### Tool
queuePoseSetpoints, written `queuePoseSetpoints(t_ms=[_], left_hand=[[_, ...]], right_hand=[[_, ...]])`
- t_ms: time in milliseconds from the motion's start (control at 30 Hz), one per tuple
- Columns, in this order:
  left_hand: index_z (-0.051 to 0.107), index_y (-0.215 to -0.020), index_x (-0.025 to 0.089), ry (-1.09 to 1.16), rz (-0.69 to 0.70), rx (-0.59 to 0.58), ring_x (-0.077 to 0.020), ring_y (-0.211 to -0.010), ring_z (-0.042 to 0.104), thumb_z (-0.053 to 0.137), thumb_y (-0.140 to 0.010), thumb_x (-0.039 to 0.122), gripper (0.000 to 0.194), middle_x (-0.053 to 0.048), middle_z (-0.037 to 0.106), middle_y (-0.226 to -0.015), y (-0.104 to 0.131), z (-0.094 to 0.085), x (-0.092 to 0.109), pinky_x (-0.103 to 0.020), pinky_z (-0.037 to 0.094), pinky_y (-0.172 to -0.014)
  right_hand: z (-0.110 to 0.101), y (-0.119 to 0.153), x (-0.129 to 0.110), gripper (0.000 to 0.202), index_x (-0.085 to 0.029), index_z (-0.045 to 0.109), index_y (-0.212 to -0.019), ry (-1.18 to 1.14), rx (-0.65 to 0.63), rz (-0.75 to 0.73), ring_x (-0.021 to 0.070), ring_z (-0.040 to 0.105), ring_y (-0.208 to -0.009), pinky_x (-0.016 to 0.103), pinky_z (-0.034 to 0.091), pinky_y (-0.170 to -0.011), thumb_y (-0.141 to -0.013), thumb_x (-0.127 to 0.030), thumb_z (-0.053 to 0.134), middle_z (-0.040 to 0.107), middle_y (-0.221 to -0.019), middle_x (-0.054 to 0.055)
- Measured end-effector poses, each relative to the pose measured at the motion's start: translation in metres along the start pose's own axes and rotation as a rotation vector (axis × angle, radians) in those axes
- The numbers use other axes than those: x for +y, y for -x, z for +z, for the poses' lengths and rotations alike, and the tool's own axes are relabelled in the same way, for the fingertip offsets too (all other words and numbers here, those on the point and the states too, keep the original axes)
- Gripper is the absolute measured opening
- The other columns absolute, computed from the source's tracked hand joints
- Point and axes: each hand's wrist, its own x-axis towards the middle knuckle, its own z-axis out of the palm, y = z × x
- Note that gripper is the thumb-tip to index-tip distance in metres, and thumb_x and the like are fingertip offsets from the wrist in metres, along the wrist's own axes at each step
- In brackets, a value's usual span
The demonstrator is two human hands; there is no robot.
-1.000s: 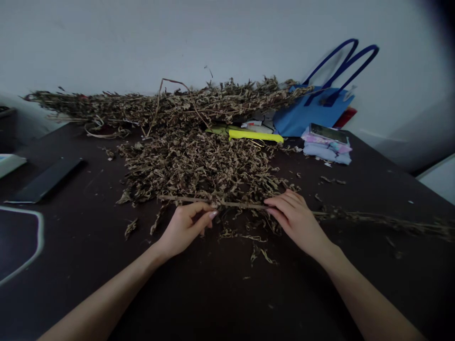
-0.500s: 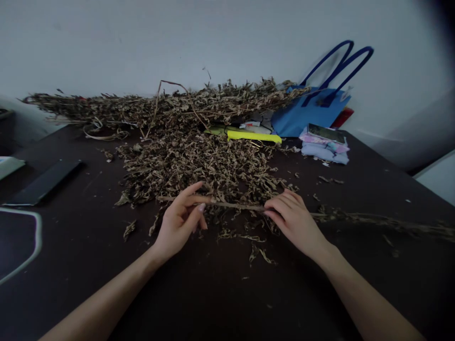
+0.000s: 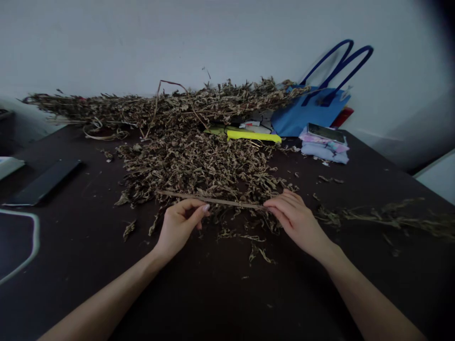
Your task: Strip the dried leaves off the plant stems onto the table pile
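Note:
A dried plant stem (image 3: 231, 203), bare along this stretch, lies nearly level between my hands, in front of a heap of dried, curled leaves (image 3: 199, 163). My left hand (image 3: 181, 225) has thumb and index finger pinched together at the stem's lower edge; its other fingers are curled and partly hidden. Farther right, my right hand (image 3: 298, 225) grips the same stem between thumb and fingers. Beyond that hand, the stem's leafy part (image 3: 387, 220) stretches across the dark table to the right.
Dried leafy branches (image 3: 117, 106) are stacked along the wall. Right of them stand a blue bag (image 3: 305, 116) and a phone (image 3: 325, 133) on a pastel packet (image 3: 325, 150). A yellow-handled tool (image 3: 254, 137) lies behind the leaves. A dark flat slab (image 3: 44, 182) rests at left.
My left hand's raised index finger has come down to meet the thumb. The stem's left part now shows in front of the leaves. The leafy part at right has shifted slightly.

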Motion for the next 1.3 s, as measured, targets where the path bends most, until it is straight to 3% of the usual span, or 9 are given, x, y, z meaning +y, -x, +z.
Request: queuePoseSetpoints(t_ms=[200, 300, 433, 600, 767, 900, 1000, 1133, 1300], left_hand=[[0.061, -0.075, 0.014, 0.23, -0.129, 0.035, -0.0038, -0.039, 0.041, 0.068, -0.075, 0.033, 0.021, 0.003, 0.055, -0.053, -0.002, 0.003, -0.008, -0.015, 0.028, -0.036], [0.061, -0.089, 0.016, 0.392, -0.121, 0.048, -0.0045, -0.044, 0.045, 0.071, -0.072, 0.03, 0.023, 0.003, 0.058, -0.061, -0.003, 0.004, -0.01, -0.015, 0.031, -0.038], [0.061, -0.095, 0.018, 0.553, -0.162, 0.036, -0.0035, -0.046, 0.045, 0.071, -0.071, 0.026, 0.027, 0.001, 0.063, -0.073, -0.002, 0.006, -0.01, -0.015, 0.029, -0.039], [0.064, -0.09, 0.017, 0.555, -0.18, 0.011, -0.0032, -0.045, 0.043, 0.071, -0.071, 0.025, 0.022, 0.001, 0.062, -0.07, -0.005, 0.006, -0.011, -0.015, 0.028, -0.04], [0.064, -0.082, 0.014, 0.502, -0.135, 0.117, -0.0032, -0.046, 0.042, 0.071, -0.07, 0.03, 0.02, 0.002, 0.059, -0.066, -0.012, -0.001, -0.01, -0.016, 0.029, -0.04], [0.062, -0.079, 0.015, 0.489, -0.118, 0.168, -0.0024, -0.044, 0.04, 0.071, -0.07, 0.032, 0.021, 0.004, 0.056, -0.065, -0.015, -0.005, -0.008, -0.016, 0.027, -0.04], [0.06, -0.08, 0.015, 0.471, -0.099, 0.173, -0.0031, -0.044, 0.039, 0.07, -0.071, 0.033, 0.022, 0.006, 0.051, -0.059, -0.016, -0.005, -0.008, -0.016, 0.028, -0.04], [0.056, -0.074, 0.016, 0.46, -0.129, 0.165, -0.0054, -0.046, 0.042, 0.067, -0.074, 0.037, 0.024, 0.007, 0.047, -0.051, -0.014, -0.005, -0.008, -0.016, 0.033, -0.044], [0.056, -0.074, 0.015, 0.54, -0.166, 0.114, -0.0042, -0.048, 0.044, 0.068, -0.073, 0.038, 0.026, 0.003, 0.058, -0.066, -0.014, -0.005, -0.006, -0.016, 0.035, -0.044]], right_hand=[[0.004, 0.0, -0.003, 0.01, -0.023, 0.052, -0.094, -0.018, -0.042, 0.032, 0.0171, 0.056, -0.083, 0.046, 0.032, -0.1, -0.086, -0.028, 0.054, 0.061, -0.084, 0.001], [0.004, 0.0, -0.006, 0.002, -0.022, 0.051, -0.087, 0.006, -0.066, 0.02, 0.0156, 0.056, -0.08, 0.046, 0.03, -0.102, -0.088, -0.024, 0.051, 0.06, -0.082, 0.0], [0.0, -0.001, -0.008, 0.008, -0.022, 0.052, -0.088, 0.024, -0.073, -0.009, 0.0148, 0.056, -0.08, 0.046, 0.029, -0.102, -0.091, -0.021, 0.045, 0.061, -0.082, 0.001], [0.0, -0.001, -0.009, 0.012, -0.021, 0.054, -0.09, 0.035, -0.064, -0.035, 0.0148, 0.058, -0.08, 0.046, 0.033, -0.1, -0.091, -0.021, 0.043, 0.063, -0.082, 0.001], [-0.005, 0.0, -0.005, 0.027, -0.022, 0.05, -0.116, 0.083, 0.009, -0.041, 0.0203, 0.056, -0.104, 0.048, 0.035, -0.101, -0.089, -0.027, 0.048, 0.061, -0.109, 0.006], [-0.011, 0.002, 0.003, 0.035, -0.024, 0.046, -0.122, 0.115, 0.048, 0.013, 0.0247, 0.05, -0.113, 0.051, 0.034, -0.1, -0.088, -0.034, 0.05, 0.057, -0.118, 0.009], [-0.011, 0.003, 0.008, 0.037, -0.024, 0.045, -0.121, 0.136, 0.022, 0.045, 0.0251, 0.051, -0.11, 0.05, 0.036, -0.098, -0.087, -0.034, 0.052, 0.058, -0.113, 0.008], [-0.004, 0.002, 0.009, 0.021, -0.023, 0.05, -0.108, 0.127, 0.004, 0.01, 0.0207, 0.056, -0.093, 0.048, 0.037, -0.095, -0.088, -0.024, 0.049, 0.061, -0.097, 0.005], [-0.002, 0.001, 0.009, 0.013, -0.022, 0.051, -0.1, 0.139, 0.008, -0.024, 0.0194, 0.056, -0.09, 0.046, 0.038, -0.094, -0.088, -0.02, 0.046, 0.062, -0.093, 0.004]])
